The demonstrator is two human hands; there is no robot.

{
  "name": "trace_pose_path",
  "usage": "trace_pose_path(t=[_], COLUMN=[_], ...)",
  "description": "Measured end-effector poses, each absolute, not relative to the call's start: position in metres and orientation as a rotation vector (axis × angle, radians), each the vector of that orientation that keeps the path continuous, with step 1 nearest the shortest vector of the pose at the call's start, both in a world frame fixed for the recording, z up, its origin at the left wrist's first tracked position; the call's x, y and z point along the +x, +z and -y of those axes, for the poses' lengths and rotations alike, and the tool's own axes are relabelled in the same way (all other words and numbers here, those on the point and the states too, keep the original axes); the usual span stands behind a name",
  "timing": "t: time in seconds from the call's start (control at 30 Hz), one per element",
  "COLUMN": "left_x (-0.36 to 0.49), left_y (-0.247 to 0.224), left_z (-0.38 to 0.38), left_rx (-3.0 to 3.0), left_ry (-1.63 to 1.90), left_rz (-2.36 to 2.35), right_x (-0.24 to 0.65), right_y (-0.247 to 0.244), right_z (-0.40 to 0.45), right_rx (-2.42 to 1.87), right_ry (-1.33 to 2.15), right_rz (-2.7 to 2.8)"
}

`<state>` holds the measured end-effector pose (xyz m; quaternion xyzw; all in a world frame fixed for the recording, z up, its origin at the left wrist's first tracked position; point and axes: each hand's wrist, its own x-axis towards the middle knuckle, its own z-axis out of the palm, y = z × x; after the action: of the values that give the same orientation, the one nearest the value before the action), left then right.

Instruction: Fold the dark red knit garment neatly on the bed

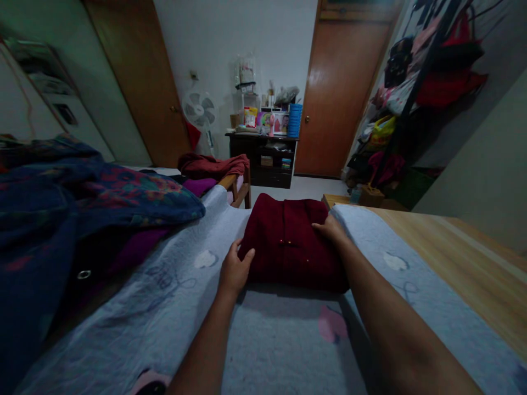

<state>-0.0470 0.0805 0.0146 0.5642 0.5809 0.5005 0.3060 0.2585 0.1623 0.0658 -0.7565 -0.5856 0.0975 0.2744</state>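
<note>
A dark red garment (284, 263), folded into a thick, roughly square bundle, lies on the light blue bedsheet (280, 340). Small buttons show near its middle, along a front seam. My left hand (236, 267) grips the bundle's left side, thumb on top and fingers along the edge. At the far right side my right hand (329, 227) has its thumb pressed on the cloth; its other fingers are mostly hidden behind the edge.
A heap of clothes with a flowered denim piece (135, 192) covers the bed's left side. Bare wooden board (465, 241) lies to the right. Beyond the bed stand a fan (200, 109), a dark cabinet (261, 159) and a wooden door (346, 93). Bags (448, 88) hang at right.
</note>
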Motion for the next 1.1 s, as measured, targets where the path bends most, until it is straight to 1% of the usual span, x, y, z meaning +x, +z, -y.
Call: trace_pose_path(t=[0.07,0.13,0.17,0.23,0.3,0.4,0.67,0.87,1.0,1.1], left_x=[-0.047,-0.047,-0.047,-0.046,-0.046,-0.048,-0.056,-0.056,-0.052,-0.049], left_y=[0.014,0.014,0.014,0.013,0.013,0.013,0.011,0.016,0.021,0.021], left_z=[-0.080,-0.080,-0.081,-0.081,-0.081,-0.081,-0.083,-0.079,-0.073,-0.069], left_rx=[1.514,1.524,1.524,1.518,1.513,1.489,1.346,1.406,1.522,1.654], left_ry=[1.284,1.267,1.266,1.278,1.299,1.301,1.268,1.210,1.132,1.138], left_rz=[-1.611,-1.649,-1.659,-1.664,-1.657,-1.671,-1.699,-1.807,-1.901,-1.957], right_x=[0.239,0.211,0.194,0.163,0.138,0.122,0.135,0.135,0.134,0.146], right_y=[0.079,0.092,0.097,0.099,0.092,0.078,0.063,0.056,0.062,0.075], right_z=[-0.150,-0.134,-0.126,-0.111,-0.101,-0.099,-0.126,-0.127,-0.125,-0.123], right_rx=[-2.254,-2.190,-2.114,-1.984,-1.870,-1.866,-1.964,-1.969,-1.968,-1.796], right_ry=[0.041,-0.129,-0.139,-0.017,0.035,0.061,0.467,0.490,0.530,0.640], right_rz=[1.496,1.609,1.702,1.910,2.048,2.103,2.188,2.190,2.149,2.109])
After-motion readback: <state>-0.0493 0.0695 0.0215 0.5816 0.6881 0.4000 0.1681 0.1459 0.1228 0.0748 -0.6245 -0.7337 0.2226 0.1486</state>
